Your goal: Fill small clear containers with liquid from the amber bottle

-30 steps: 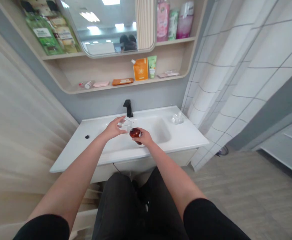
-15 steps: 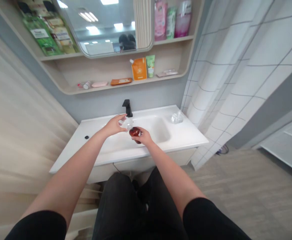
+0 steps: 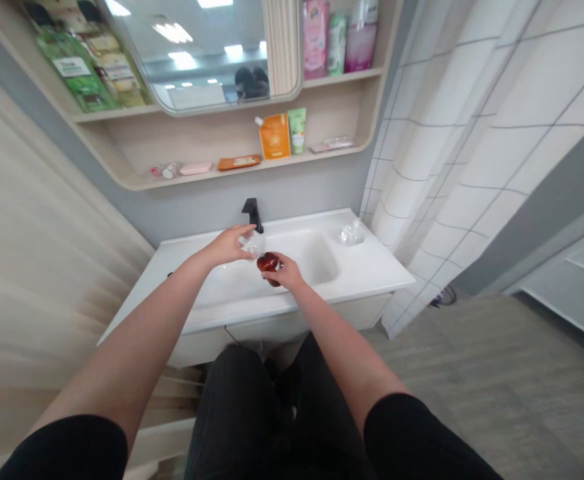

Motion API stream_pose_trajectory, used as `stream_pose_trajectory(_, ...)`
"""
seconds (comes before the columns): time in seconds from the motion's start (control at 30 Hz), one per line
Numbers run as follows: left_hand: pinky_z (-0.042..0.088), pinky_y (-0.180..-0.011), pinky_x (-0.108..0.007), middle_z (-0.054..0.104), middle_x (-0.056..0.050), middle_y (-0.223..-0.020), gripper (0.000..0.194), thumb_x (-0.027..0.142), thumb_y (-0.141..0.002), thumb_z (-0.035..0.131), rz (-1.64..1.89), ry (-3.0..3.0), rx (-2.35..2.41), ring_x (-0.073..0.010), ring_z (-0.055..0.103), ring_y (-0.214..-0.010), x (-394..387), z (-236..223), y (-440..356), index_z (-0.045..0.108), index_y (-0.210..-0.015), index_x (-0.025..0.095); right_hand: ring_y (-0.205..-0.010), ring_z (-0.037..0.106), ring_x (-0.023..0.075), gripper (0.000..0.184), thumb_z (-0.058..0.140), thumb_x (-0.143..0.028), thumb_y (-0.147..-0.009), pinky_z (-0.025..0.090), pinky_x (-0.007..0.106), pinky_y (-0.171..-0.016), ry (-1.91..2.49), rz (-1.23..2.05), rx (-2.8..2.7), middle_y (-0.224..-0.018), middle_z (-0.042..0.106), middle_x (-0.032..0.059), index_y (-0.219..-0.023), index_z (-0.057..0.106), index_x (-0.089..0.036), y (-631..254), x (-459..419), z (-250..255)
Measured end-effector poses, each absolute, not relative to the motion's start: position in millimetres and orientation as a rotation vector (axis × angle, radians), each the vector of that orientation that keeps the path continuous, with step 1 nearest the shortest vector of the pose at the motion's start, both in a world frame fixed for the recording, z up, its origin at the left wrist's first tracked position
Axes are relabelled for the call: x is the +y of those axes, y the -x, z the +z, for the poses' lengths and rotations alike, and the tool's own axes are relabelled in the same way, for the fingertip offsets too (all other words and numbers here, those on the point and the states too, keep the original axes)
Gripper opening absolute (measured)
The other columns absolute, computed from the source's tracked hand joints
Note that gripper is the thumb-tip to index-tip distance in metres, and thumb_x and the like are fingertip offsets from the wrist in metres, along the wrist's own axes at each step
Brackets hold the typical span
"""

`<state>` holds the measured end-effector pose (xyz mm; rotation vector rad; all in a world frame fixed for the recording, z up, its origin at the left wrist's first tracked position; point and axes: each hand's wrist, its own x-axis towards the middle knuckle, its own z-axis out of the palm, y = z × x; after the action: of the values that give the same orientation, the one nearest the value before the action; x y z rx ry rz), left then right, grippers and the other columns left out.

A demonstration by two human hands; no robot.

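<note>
Over the white sink [image 3: 322, 260], my left hand [image 3: 227, 245] grips a clear plastic bottle [image 3: 253, 245], tilted toward the brown bottle. A brown see-through bottle [image 3: 269, 263] is in my right hand [image 3: 287, 272], its neck close to the clear one's mouth. Whether the two necks touch I cannot tell. Just behind my left hand stands the black faucet [image 3: 253, 215]. On the counter at the right sits a clear pump-like part or bottle [image 3: 353, 233], too faint to name surely.
Above the sink, a shelf holds an orange pouch [image 3: 275, 137], a green tube [image 3: 297, 131] and a pink soap box [image 3: 196, 169]. A mirror [image 3: 207, 53] hangs between larger bottles. A white checked curtain [image 3: 417, 167] borders the right, a beige curtain [image 3: 37, 233] the left.
Both hands keep the bottles in nearly the same pose over the sink. The view has shifted slightly, and my left forearm now covers most of the small black piece on the counter.
</note>
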<state>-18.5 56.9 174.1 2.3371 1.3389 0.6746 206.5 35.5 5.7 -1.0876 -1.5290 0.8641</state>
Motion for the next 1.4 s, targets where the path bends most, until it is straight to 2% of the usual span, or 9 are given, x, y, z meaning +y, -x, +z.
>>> stream_pose_trajectory(0.37,0.056,-0.11,-0.046,0.074,-0.01,-0.13,0.104,0.04,-0.059,0.097,0.517,-2.492,1.361,-0.0331,0.071,-0.118,68,188,9,0.064,-0.157,0.023,-0.109,0.073,0.0282,0.083,0.101,-0.049,-0.062,0.058,0.041,-0.103,1.073,0.86,-1.5,-0.127,0.081,0.0057,-0.138,0.076,-0.027,-207,36,2)
stream_pose_trajectory(0.57,0.057,-0.107,-0.042,0.074,-0.009,-0.129,0.102,0.039,-0.062,0.096,0.444,-2.532,1.325,-0.0305,0.071,-0.115,68,199,0,0.064,-0.157,0.023,-0.112,0.074,0.0288,0.083,0.101,-0.048,-0.062,0.057,0.042,-0.106,1.074,0.856,-1.492,-0.129,0.081,0.0071,-0.138,0.076,-0.024,-208,35,5)
stream_pose_trajectory(0.8,0.057,-0.105,-0.041,0.076,-0.007,-0.125,0.096,0.04,-0.059,0.097,0.435,-2.556,1.324,-0.0311,0.072,-0.112,69,204,-4,0.069,-0.149,0.026,-0.112,0.074,0.0288,0.079,0.1,-0.046,-0.064,0.058,0.042,-0.106,1.082,0.855,-1.495,-0.129,0.081,0.0057,-0.137,0.076,-0.026,-208,33,8)
stream_pose_trajectory(1.1,0.057,-0.102,-0.04,0.077,-0.008,-0.125,0.097,0.045,-0.059,0.097,0.346,-2.644,1.298,-0.0321,0.072,-0.112,75,207,-8,0.068,-0.149,0.027,-0.114,0.074,0.0296,0.079,0.099,-0.047,-0.064,0.058,0.043,-0.106,1.085,0.848,-1.49,-0.13,0.08,0.0063,-0.136,0.076,-0.026,-209,33,10)
stream_pose_trajectory(1.4,0.056,-0.103,-0.04,0.076,-0.01,-0.127,0.096,0.039,-0.059,0.095,0.259,-2.681,1.309,-0.0336,0.072,-0.113,73,214,-15,0.068,-0.149,0.024,-0.112,0.074,0.0295,0.08,0.1,-0.048,-0.064,0.059,0.043,-0.106,1.083,0.846,-1.494,-0.131,0.08,0.0064,-0.137,0.076,-0.026,-209,32,8)
